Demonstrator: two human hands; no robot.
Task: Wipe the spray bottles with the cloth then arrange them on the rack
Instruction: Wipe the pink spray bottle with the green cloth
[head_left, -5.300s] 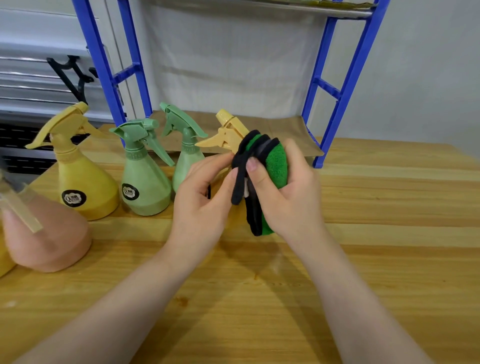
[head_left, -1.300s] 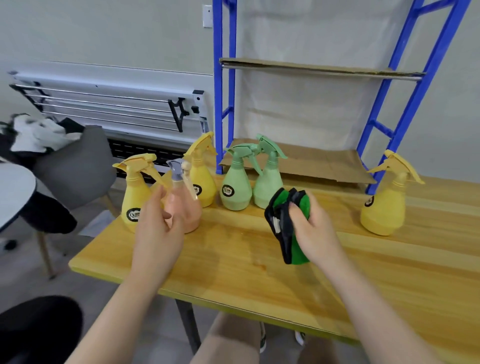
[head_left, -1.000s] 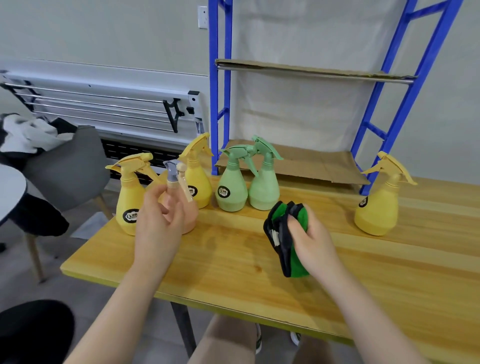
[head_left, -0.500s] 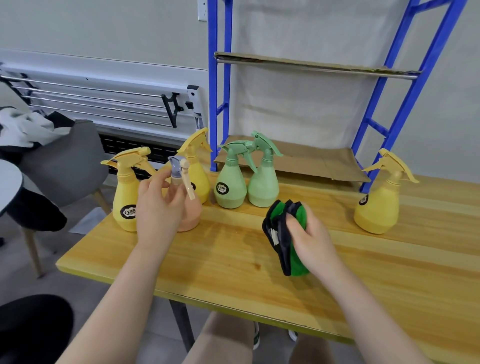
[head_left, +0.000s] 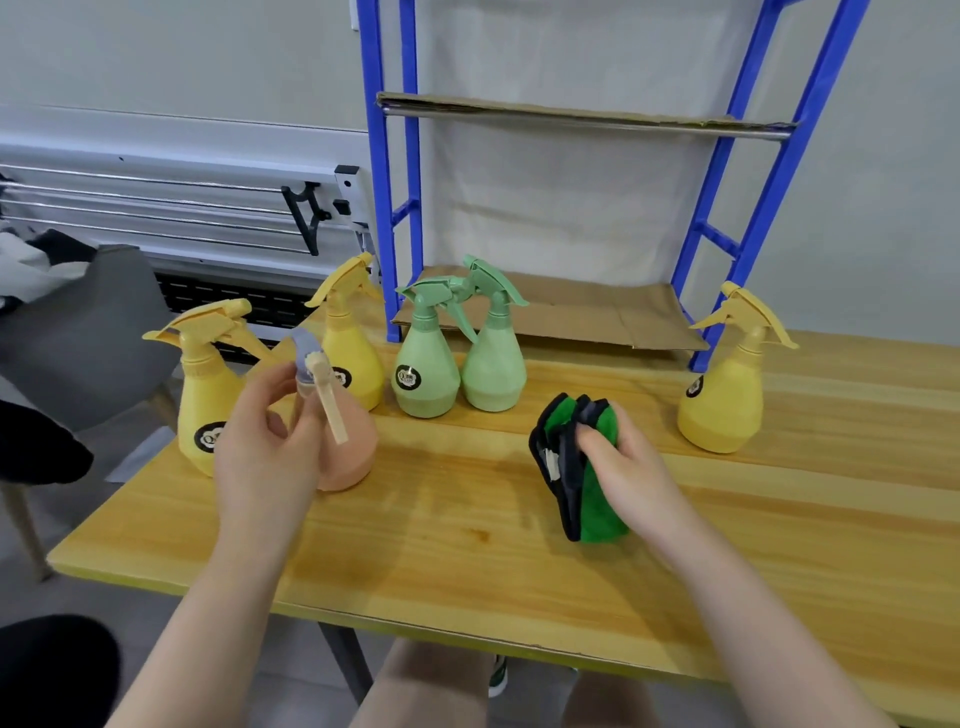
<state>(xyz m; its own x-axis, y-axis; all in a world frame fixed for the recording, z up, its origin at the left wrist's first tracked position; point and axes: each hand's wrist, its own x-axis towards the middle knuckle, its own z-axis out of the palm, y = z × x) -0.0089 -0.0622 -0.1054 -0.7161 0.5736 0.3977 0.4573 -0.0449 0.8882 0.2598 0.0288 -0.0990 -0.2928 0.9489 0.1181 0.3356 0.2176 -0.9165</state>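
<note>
peach bottle (head_left: 345, 452): left hand (head_left: 265, 447) grips its neck (lift straight); right hand (head_left: 631, 467) clutches green cloth (head_left: 597, 499), wrap body fully.

Yellow, green and peach spray bottles (head_left: 426, 358), green-black cloth (head_left: 589, 483), blue rack (head_left: 769, 176).

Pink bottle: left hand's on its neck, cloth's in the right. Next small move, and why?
Probably lift the pink bottle toward the green cloth and start wiping. The left hand curls round its neck under the trigger, the right hand grips the bunched cloth, and the bottle stands on the table, cloth not touching it.
</note>
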